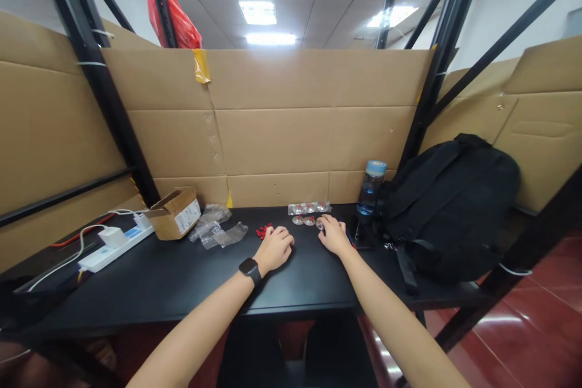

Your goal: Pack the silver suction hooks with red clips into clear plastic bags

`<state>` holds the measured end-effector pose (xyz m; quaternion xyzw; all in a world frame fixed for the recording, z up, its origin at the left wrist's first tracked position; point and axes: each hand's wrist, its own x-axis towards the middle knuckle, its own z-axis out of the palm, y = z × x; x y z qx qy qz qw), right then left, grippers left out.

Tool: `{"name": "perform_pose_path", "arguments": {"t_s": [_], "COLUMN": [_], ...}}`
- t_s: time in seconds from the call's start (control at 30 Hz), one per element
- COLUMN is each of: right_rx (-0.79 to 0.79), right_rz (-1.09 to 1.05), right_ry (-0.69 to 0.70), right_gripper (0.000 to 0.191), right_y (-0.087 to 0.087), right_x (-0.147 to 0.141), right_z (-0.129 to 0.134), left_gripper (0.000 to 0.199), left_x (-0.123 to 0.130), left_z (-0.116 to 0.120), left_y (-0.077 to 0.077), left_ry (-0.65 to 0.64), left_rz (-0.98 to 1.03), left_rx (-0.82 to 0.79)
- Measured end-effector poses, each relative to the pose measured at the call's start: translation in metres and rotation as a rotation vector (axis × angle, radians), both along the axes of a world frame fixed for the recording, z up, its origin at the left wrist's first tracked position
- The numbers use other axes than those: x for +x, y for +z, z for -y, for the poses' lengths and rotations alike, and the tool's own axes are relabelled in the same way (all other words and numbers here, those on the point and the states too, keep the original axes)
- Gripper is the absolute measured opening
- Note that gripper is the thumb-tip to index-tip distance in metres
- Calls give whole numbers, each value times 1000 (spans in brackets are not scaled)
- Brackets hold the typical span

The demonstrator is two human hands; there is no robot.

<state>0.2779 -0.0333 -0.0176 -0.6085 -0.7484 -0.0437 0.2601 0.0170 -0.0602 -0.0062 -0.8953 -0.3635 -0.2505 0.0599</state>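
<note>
My left hand (275,248), with a black watch on its wrist, rests on the black table with curled fingers beside a small bunch of red cords (264,231). What its fingers hold, if anything, is hidden. Farther right, my right hand (333,235) has its fingertips on a small round silvery disc (320,224). Two similar discs with red bits, one in the middle (309,220) and one at the left (297,220), lie in a row beside it. Behind them is a strip of clear packets (309,208) with red marks.
Crumpled clear plastic bags (218,229) and an open cardboard box (176,213) lie at the left, near a white power strip (117,247). A water bottle (371,188) and a black backpack (454,212) stand at the right. Cardboard panels (282,133) rise behind the table.
</note>
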Motion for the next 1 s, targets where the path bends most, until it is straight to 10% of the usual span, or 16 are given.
{"name": "perform_pose_path", "arguments": {"t_s": [1.0], "right_rx": [-45], "right_rz": [191], "right_ry": [-188], "right_gripper": [42], "right_y": [7], "right_x": [-17], "right_z": [33], "left_gripper": [21], "left_x": [11], "left_z": [21], "left_y": [-5], "left_ry": [119], "left_rz": [-256], "left_rx": [148]}}
